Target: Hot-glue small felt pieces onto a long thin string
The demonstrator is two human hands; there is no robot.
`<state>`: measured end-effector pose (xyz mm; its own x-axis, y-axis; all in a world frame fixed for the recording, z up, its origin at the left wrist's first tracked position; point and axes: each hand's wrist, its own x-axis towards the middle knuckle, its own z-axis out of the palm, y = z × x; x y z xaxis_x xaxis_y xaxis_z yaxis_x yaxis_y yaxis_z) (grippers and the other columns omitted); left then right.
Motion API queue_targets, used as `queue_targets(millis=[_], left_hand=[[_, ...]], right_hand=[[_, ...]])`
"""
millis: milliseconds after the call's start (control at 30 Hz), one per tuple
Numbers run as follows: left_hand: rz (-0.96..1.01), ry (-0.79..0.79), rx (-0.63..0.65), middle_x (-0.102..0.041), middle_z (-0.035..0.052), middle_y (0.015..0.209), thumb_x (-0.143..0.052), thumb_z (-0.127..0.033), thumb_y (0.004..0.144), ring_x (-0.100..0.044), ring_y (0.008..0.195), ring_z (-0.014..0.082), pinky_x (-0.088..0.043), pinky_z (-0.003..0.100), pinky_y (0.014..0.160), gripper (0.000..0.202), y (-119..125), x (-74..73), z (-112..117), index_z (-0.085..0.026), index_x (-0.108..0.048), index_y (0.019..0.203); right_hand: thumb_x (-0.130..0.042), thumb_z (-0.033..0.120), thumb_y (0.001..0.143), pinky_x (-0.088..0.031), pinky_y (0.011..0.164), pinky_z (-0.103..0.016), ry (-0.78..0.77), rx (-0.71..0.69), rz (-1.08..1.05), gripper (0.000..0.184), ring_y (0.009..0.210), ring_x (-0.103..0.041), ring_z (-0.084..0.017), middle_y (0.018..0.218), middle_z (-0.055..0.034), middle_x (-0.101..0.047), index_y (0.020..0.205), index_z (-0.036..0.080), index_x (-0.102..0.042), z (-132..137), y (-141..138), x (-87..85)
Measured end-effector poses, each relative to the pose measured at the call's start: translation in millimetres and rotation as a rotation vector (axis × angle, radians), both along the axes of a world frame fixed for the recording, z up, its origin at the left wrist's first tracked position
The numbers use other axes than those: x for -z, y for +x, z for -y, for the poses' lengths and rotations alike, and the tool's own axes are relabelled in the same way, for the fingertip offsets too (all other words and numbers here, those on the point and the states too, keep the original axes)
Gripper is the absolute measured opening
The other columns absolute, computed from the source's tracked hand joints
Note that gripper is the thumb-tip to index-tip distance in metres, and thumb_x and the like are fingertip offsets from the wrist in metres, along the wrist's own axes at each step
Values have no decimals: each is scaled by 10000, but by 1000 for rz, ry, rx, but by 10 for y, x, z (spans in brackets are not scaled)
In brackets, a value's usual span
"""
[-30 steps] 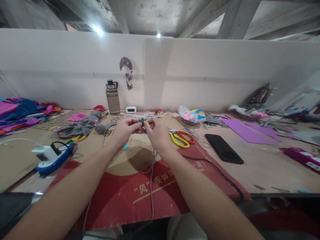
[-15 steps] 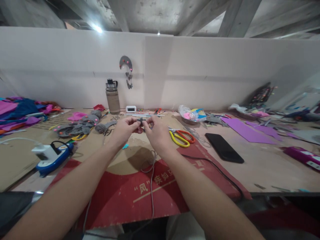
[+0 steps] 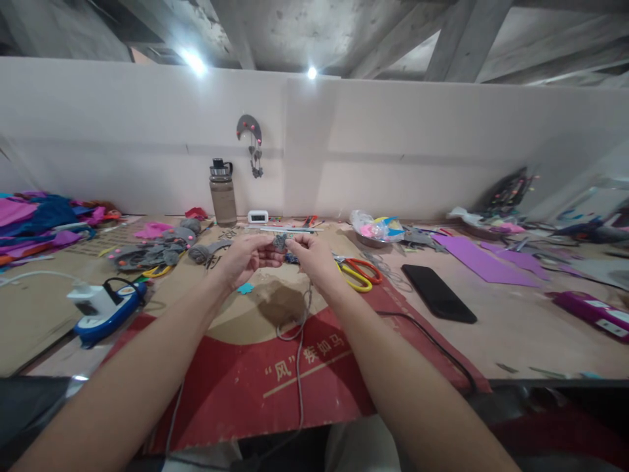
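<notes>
A small grey felt piece (image 3: 280, 242) is held up over the cardboard between my two hands. My left hand (image 3: 251, 259) has its thumb at the piece's left edge, with the fingers curled below and behind it. My right hand (image 3: 310, 254) pinches the right edge between thumb and fingertips. The piece's exact shape is too small to make out. Below my right hand a thin grey cord (image 3: 299, 357) hangs and loops across the red printed cardboard (image 3: 236, 393). Close to my right wrist lie scissors with yellow handles (image 3: 358, 278) and others with orange handles (image 3: 371, 269).
A bottle (image 3: 223, 196) and small white clock (image 3: 258, 217) stand by the wall. Grey felt pieces (image 3: 147, 252) and a blue power strip (image 3: 111, 318) lie left. A black phone (image 3: 437, 293), purple sheet (image 3: 484, 259) and bowl of wrapped bits (image 3: 376, 229) are right.
My left fingers have opened out somewhat, and the grey felt piece now shows more fully between my hands. My right hand has shifted slightly, still pinching. The view has tilted a little.
</notes>
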<state>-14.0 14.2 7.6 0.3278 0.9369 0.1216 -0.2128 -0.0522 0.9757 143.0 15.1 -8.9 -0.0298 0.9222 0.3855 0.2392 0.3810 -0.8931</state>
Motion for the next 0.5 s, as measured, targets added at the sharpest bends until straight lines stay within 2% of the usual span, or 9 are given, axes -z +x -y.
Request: queue_targets(millis=[133,300,500], left_hand=[[-84,36,-86,-639,59,651,-682,-329,663,-592,589,133,-494,273,583,243,-10,27,-18,-116,-664,778],[-192,145,-133,-583,17,564,-706,-314,638,-535,514,100,-471,257,558,206,5,79,-43,-129,-617,646],[-168,130,-202,-592,16,573,-721,-315,625,-531,508,95,-474,257,554,226,-33,91,-72,-122,-631,702]], right_hand=[[-508,399,742,-294,494,-201,36,4,58,241,494,-370,-78,539,58,-432,658,174,-528,2,-22,30],[-504,402,757,-296,501,-202,68,-29,109,241,507,-379,-82,557,54,-458,703,173,-555,-11,-41,71],[-448,432,807,-328,535,-203,66,-53,151,290,538,-392,-84,577,57,-448,748,173,-564,-41,-16,81]])
